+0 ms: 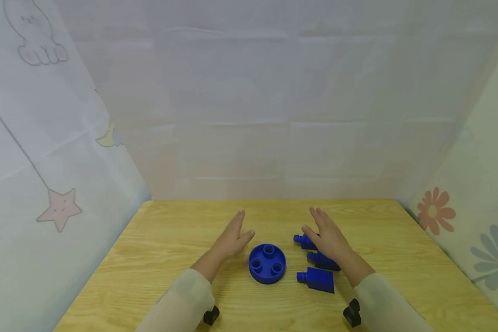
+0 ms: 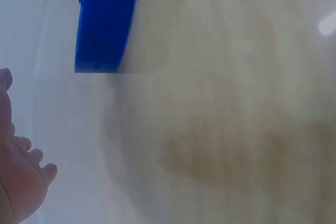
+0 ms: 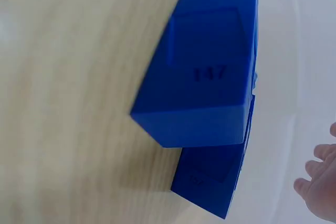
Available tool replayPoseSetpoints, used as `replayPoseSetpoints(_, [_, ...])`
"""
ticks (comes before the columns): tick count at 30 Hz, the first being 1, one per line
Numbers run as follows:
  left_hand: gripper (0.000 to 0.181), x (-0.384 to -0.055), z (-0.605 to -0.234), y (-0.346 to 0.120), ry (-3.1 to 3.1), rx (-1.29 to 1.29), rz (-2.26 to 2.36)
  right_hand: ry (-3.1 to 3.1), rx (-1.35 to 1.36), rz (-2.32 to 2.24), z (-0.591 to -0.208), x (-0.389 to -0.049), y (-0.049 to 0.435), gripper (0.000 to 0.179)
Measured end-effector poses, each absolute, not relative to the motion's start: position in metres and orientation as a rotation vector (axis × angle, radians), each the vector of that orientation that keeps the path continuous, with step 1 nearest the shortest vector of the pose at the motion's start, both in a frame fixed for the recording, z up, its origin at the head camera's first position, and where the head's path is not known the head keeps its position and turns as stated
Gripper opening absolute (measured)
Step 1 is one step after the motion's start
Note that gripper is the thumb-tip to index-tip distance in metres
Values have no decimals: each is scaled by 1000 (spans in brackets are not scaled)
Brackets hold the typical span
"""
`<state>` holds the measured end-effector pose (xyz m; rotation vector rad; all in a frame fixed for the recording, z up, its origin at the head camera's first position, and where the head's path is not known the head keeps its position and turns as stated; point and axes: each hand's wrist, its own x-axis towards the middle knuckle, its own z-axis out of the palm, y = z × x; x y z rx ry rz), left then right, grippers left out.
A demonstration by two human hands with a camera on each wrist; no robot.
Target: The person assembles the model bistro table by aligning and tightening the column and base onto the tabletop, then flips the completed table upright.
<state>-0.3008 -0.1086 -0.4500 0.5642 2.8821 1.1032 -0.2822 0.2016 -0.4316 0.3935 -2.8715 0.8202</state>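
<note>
A round blue base point(image 1: 267, 263) with three raised sockets lies on the wooden table between the hands. To its right lie three blue blocks with threaded necks: a near one point(image 1: 320, 280), a middle one point(image 1: 324, 261) and a far one point(image 1: 307, 241), the last two partly covered by the right hand. My left hand point(image 1: 231, 236) hovers left of the base, fingers straight, holding nothing. Above the blocks, my right hand point(image 1: 329, 235) has its fingers extended and grips nothing. In the right wrist view one block point(image 3: 210, 72) shows the number 147.
The wooden table point(image 1: 162, 258) meets a pale sheet backdrop point(image 1: 274, 115) at its far edge. Printed sheets stand on both sides, with a star point(image 1: 60, 210) at left and flowers point(image 1: 435, 211) at right. Dark wrist devices point(image 1: 211, 315) sit under the sleeves.
</note>
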Motion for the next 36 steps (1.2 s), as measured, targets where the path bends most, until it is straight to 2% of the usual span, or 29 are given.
replayPoseSetpoints(4, [77, -287, -459, -114, 2790, 593, 1187, -2848, 460, 913, -430, -265, 205, 74])
replayPoseSetpoints(9, [68, -276, -471, -116, 2669, 546, 1325, -2831, 507, 995, -431, -246, 212, 71])
replayPoseSetpoints(16, [68, -276, -486, -113, 2505, 576, 1580, -2803, 487, 1043, -432, -226, 221, 67])
replayPoseSetpoints(20, [60, -276, -496, -113, 2527, 575, 1586, -2821, 464, 1041, -437, -216, 224, 64])
replayPoseSetpoints(27, [48, -272, -503, -108, 2553, 589, 1665, -2845, 377, 1091, -446, -205, 229, 61])
replayPoseSetpoints(36, [43, -267, -508, -106, 2572, 553, 1647, -2884, 285, 1253, -458, -199, 239, 60])
